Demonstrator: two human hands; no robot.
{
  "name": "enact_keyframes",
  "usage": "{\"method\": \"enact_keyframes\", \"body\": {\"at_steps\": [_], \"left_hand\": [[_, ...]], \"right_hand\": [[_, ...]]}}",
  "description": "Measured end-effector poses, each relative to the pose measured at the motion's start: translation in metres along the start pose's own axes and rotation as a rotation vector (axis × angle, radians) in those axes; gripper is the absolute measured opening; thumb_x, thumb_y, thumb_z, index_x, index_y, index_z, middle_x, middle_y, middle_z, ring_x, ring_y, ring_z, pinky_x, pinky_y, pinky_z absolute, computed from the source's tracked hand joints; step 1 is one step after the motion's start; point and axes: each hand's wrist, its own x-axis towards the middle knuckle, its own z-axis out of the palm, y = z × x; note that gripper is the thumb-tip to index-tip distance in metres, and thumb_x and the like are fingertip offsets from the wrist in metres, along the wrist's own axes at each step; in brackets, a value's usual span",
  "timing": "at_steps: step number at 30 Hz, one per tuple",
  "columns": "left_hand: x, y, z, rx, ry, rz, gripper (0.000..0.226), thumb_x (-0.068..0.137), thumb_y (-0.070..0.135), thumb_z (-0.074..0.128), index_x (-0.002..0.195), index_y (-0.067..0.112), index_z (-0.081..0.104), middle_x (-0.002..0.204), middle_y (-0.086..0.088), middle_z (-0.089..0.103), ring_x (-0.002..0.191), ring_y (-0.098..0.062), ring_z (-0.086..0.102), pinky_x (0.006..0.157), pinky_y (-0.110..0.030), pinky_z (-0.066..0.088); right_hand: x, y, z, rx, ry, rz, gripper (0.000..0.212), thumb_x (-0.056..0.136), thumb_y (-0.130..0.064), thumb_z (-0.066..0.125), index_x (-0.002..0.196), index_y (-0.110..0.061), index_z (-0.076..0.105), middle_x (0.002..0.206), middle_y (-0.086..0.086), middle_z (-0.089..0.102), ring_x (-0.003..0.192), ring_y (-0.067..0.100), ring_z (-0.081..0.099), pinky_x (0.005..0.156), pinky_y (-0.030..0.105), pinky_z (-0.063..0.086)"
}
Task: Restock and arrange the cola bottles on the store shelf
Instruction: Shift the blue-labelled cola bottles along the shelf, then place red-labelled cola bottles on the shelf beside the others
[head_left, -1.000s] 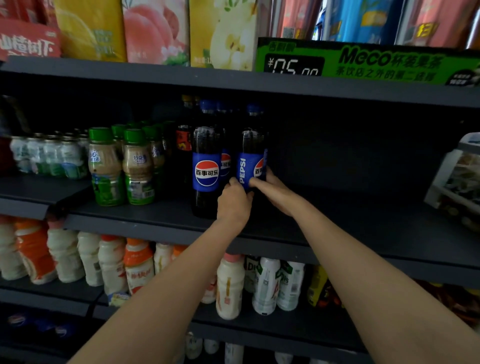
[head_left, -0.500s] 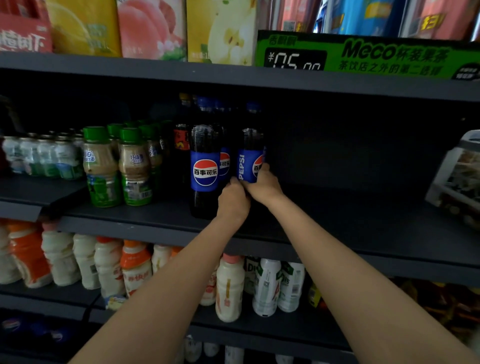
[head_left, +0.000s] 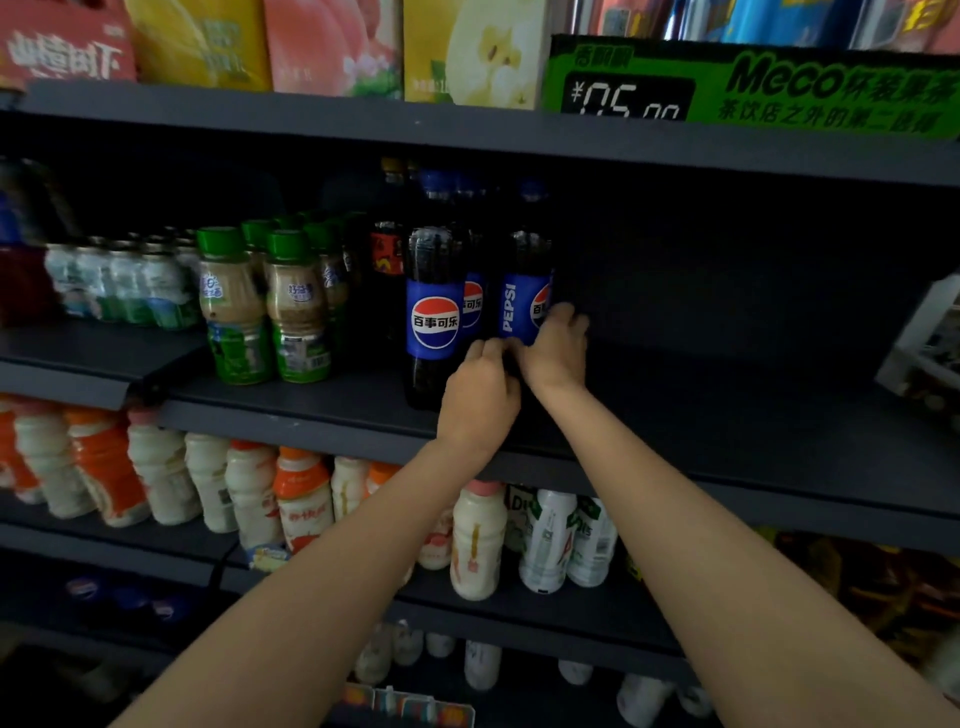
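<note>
- Head view: both arms are stretched out to the middle dark shelf (head_left: 727, 441), and both hands meet at the lower body of one Pepsi cola bottle (head_left: 522, 291).
- That bottle stands upright on the shelf with "PEPSI" running vertically down its blue label and the round logo just poking out beside the fingers.
- The right hand (head_left: 553, 353) has its fingers curled round the bottle's right side, right at the bottom edge of the label, so it's gripping it.
- The left hand (head_left: 480, 395) is curled in against the bottle's lower left, knuckles toward the camera. Looks like it's wrapped on the same bottle, though the fingertips are hidden behind the hand itself.
- Just to the left is the front Pepsi bottle (head_left: 434, 317), upright, label facing straight out with Chinese text across the logo. A third Pepsi bottle (head_left: 471, 306) peeks out between the two, set further back.
- Left of the colas is a dark bottle with a red label (head_left: 387, 254), then a bunch of green-capped milk tea bottles (head_left: 265, 312).
- The shelf to the right of the held bottle is bare dark metal.
- Shelf below has white and orange yogurt drink bottles (head_left: 249, 499).
- Up top are fruit juice cartons (head_left: 332, 47) and a green Meco price sign (head_left: 753, 83) reading 05.00.
</note>
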Motion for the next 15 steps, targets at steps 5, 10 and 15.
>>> {"method": "enact_keyframes", "body": {"at_steps": [5, 10, 15], "left_hand": [[-0.025, -0.010, -0.044, -0.039, 0.092, 0.289, 0.028, 0.083, 0.007, 0.048, 0.109, -0.001, 0.055, 0.103, -0.017, 0.060, 0.084, -0.031, 0.062, 0.063, -0.040, 0.052], [-0.056, -0.080, -0.116, 0.044, 0.229, 0.196, 0.022, 0.082, 0.011, 0.055, 0.103, 0.003, 0.055, 0.094, -0.015, 0.060, 0.082, -0.013, 0.048, 0.068, -0.025, 0.037], [-0.124, -0.205, -0.215, 0.131, 0.136, -0.194, 0.029, 0.088, 0.013, 0.054, 0.115, 0.007, 0.046, 0.107, -0.013, 0.057, 0.091, -0.029, 0.058, 0.073, -0.041, 0.048]], "right_hand": [[-0.069, -0.028, -0.010, 0.308, 0.257, -0.383, 0.028, 0.082, 0.007, 0.047, 0.109, 0.000, 0.048, 0.113, 0.012, 0.046, 0.090, 0.007, 0.048, 0.076, 0.008, 0.039], [-0.137, -0.098, 0.054, 0.324, 0.108, -0.641, 0.026, 0.076, 0.007, 0.046, 0.101, 0.004, 0.052, 0.101, 0.017, 0.050, 0.088, 0.010, 0.046, 0.078, 0.013, 0.038], [-0.221, -0.168, 0.171, 0.226, -0.246, -0.737, 0.020, 0.079, 0.003, 0.047, 0.097, -0.001, 0.054, 0.102, 0.013, 0.050, 0.089, 0.024, 0.052, 0.076, 0.030, 0.045]]}}
